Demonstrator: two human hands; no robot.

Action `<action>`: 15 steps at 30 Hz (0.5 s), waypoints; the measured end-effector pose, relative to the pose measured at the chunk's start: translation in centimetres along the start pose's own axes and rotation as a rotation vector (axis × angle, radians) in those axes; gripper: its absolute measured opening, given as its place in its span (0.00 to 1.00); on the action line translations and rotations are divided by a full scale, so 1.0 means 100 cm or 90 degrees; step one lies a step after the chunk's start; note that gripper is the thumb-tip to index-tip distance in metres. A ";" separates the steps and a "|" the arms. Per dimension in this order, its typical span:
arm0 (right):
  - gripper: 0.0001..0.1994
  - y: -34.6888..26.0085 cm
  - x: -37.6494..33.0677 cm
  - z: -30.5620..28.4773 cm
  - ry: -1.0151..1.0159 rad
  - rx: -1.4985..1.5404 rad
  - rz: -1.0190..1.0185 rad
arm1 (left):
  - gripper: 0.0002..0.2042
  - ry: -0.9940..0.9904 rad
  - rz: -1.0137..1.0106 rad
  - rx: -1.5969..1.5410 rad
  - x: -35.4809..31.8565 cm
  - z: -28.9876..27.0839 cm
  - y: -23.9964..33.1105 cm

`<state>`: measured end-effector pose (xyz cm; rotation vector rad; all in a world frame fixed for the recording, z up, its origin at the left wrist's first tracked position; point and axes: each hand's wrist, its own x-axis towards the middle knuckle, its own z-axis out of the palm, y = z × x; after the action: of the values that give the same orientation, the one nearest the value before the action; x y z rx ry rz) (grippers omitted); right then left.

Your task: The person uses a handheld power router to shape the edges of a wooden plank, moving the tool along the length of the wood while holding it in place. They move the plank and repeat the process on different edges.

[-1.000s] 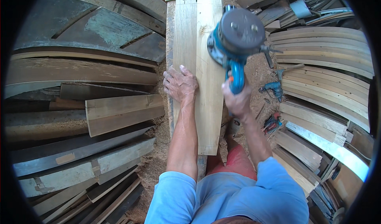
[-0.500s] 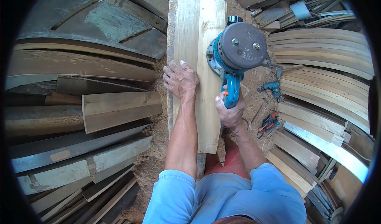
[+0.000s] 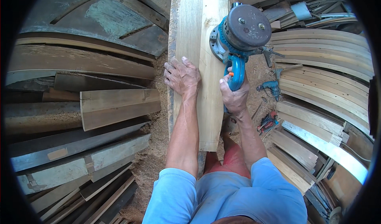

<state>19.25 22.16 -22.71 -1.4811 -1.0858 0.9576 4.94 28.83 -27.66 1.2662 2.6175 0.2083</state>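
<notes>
A long pale wooden board [image 3: 210, 105] lies lengthwise before me on a narrow bench [image 3: 174, 29]. My left hand [image 3: 183, 77] rests on the board near its left edge, fingers apart and slightly bent, with the tips over that edge. My right hand [image 3: 236, 95] is wrapped round the blue rear handle of a router [image 3: 248, 27], a thumb beside its orange button. The router's round base sits against the board's right edge, partly over the top face. Its bit is hidden beneath the body.
Stacked planks and panels [image 3: 119, 107] line the left side. Curved slats [image 3: 325, 75] are piled on the right. A blue drill [image 3: 270, 89] and a red power tool [image 3: 269, 121] lie on the sawdust-covered floor [image 3: 152, 152] to the right.
My right hand has pushed the router farther away along the board's right edge, its body leaning slightly more to the right. My left hand keeps its place on the board.
</notes>
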 end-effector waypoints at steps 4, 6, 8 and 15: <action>0.20 -0.001 0.018 0.003 -0.005 0.001 -0.010 | 0.28 0.006 0.000 0.008 0.000 0.003 -0.001; 0.20 -0.001 0.029 0.004 -0.006 -0.004 -0.025 | 0.29 0.007 0.000 0.003 0.000 0.003 -0.001; 0.19 -0.004 0.041 0.006 -0.011 -0.005 -0.046 | 0.29 0.005 0.000 0.001 0.000 0.003 0.000; 0.15 -0.001 0.142 0.020 0.011 -0.058 -0.174 | 0.30 -0.027 -0.016 -0.015 0.001 -0.003 0.001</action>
<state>21.26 36.30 -23.39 -1.3666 -1.2951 0.7114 4.83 28.95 -27.39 1.2167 2.5857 0.2047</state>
